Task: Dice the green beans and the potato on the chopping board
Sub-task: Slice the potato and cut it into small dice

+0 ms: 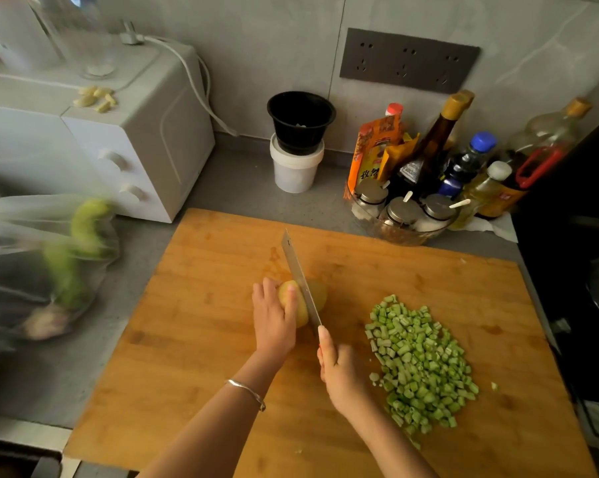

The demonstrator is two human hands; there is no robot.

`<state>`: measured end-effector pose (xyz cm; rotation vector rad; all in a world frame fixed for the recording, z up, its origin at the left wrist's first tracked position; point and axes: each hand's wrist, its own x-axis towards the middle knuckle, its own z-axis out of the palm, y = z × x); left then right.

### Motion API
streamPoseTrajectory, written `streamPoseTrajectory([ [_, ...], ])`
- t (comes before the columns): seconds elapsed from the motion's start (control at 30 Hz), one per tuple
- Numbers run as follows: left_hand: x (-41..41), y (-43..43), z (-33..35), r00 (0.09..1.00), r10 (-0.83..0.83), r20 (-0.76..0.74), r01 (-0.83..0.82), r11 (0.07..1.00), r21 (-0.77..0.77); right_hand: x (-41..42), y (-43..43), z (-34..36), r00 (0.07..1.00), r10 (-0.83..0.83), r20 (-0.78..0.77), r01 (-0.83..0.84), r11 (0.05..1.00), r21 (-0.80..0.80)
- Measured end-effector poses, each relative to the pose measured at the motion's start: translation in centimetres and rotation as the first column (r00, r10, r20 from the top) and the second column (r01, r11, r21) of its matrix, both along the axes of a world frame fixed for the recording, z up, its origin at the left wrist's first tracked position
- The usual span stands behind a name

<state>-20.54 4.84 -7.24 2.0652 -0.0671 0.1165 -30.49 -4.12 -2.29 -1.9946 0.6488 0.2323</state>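
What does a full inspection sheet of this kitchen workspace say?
Surface: light wooden chopping board on grey stone counter.
Job's things: steel knife cutting into round yellow potato; heap of diced green beans to its right.
Clutter: glass condiment bottles, black plastic pot on white tub, clear bag of greens.
Grippers: left hand holds potato; right hand grips knife.
Cables: white cable over white appliance.
Surroundings: dark wall socket panel.
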Motion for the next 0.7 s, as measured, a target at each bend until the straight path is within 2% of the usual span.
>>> streamPoseTrajectory([
  [0.1,0.5,0.0,0.1,0.996,0.012,-0.085,-0.016,0.999,-0.052,0.2,0.4,-0.4,1.000,0.026,-0.003,-0.026,0.999,-0.027],
  [0.27,0.7,0.3,-0.1,0.993,0.007,-0.114,-0.018,0.995,-0.095,1.5,0.1,0.6,0.996,0.080,-0.045,-0.081,0.997,-0.019],
  [0.5,0.8,0.2,-0.4,0.997,0.012,-0.082,-0.018,0.997,-0.076,4.5,-0.7,2.4,0.958,0.097,-0.271,-0.085,0.995,0.056],
  [0.6,0.2,0.0,-0.5,1.000,-0.024,-0.011,0.024,0.999,-0.030,5.7,-0.7,3.6,0.936,0.080,-0.343,-0.043,0.992,0.114],
  [0.7,0.4,0.2,-0.5,1.000,-0.017,-0.020,0.017,0.999,-0.033,5.0,-0.1,2.1,0.960,0.044,-0.278,-0.032,0.998,0.046],
])
